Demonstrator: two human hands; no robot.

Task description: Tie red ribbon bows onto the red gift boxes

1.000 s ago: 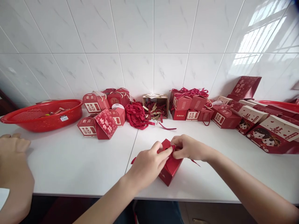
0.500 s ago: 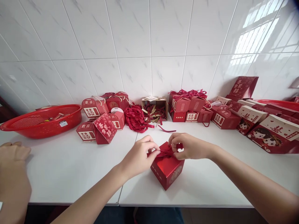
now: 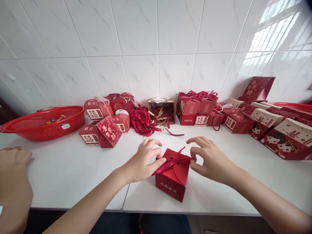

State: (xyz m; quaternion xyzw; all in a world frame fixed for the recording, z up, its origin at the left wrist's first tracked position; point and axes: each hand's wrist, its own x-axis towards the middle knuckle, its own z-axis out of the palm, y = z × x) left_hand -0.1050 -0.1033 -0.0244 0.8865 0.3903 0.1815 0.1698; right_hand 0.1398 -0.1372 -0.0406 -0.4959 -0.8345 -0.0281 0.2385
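Note:
A shiny red gift box (image 3: 170, 187) stands on the white table in front of me, one corner turned towards me. A dark red ribbon (image 3: 179, 159) is tied across its top, with a short tail sticking up. My left hand (image 3: 147, 161) has thumb and forefinger closed at the ribbon's left part, which hangs over the box edge. On the other side, my right hand (image 3: 207, 159) pinches the ribbon's right part between thumb and forefinger, its other fingers raised. The ribbon between my right fingertips is mostly hidden.
Another person's hand (image 3: 16, 161) rests at the far left. Behind lie a red basket (image 3: 44, 130), a heap of red ribbon (image 3: 141, 120) and a carton (image 3: 174, 112) of ribbon pieces. Ribboned boxes (image 3: 188, 107) and larger printed boxes (image 3: 285, 143) stand to the right.
The box has turned, so its lettered side faces me more. My hands have moved apart to either side of it, and the ribbon knot is now more exposed.

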